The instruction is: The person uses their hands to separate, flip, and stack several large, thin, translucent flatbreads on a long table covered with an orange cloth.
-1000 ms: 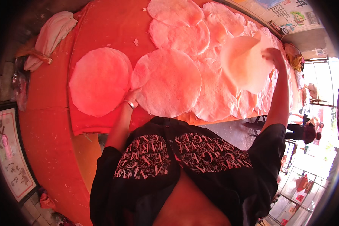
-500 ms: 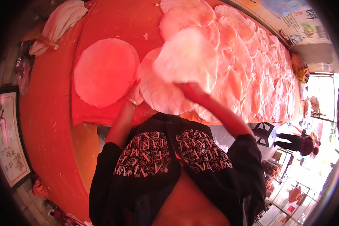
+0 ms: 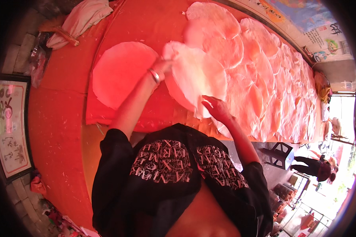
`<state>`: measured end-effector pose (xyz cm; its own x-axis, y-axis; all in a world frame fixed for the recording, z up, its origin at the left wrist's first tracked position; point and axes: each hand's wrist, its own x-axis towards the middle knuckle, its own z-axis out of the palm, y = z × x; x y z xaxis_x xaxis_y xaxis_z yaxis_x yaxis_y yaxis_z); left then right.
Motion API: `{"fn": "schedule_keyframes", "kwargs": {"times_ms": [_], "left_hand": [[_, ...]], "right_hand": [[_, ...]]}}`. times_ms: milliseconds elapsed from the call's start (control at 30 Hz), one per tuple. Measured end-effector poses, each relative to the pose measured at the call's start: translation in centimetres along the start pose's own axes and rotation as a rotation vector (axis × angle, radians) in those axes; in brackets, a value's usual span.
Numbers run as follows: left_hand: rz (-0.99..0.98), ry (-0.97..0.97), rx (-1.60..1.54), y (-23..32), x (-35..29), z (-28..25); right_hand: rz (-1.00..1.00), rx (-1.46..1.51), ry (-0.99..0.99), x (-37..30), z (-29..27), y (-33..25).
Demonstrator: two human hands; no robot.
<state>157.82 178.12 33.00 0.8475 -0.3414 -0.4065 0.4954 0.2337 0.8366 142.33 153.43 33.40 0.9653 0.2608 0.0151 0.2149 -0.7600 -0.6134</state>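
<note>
Pale round sheet [image 3: 203, 71] partly covers a lower sheet [image 3: 178, 96] on the red cloth [image 3: 146, 114], left hand [image 3: 164, 68] at its left edge (blurred, can't tell from where I stand if gripping), right hand [image 3: 220, 111] bent-fingered at its near edge, pinch unclear

Two hands are seen, the left hand [image 3: 162, 67] and the right hand [image 3: 218, 110], with one round sheet [image 3: 195, 69] touched by both. One separate sheet [image 3: 122, 73] is seen left of them; the overlapping sheets [image 3: 261, 83] rightward cannot be counted.
</note>
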Motion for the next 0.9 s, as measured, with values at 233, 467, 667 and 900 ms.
{"fn": "schedule_keyframes", "kwargs": {"times_ms": [233,467,667,900], "left_hand": [[0.12,0.34,-0.187,3.4,-0.3,-18.7],[-0.067,0.44,-0.626,-13.8,-7.6,-14.8],[-0.277,0.4,-0.142,-16.7,-7.7,-6.0],[-0.382,0.457,-0.206,-14.6,-7.8,-5.4]], "right_hand": [[0.125,0.078,-0.014,1.8,-2.6,3.8],[-0.065,-0.116,0.038,10.0,-0.6,15.3],[0.236,-0.107,0.176,22.1,-0.6,14.2],[0.402,-0.425,0.146,32.7,1.2,15.0]]}}
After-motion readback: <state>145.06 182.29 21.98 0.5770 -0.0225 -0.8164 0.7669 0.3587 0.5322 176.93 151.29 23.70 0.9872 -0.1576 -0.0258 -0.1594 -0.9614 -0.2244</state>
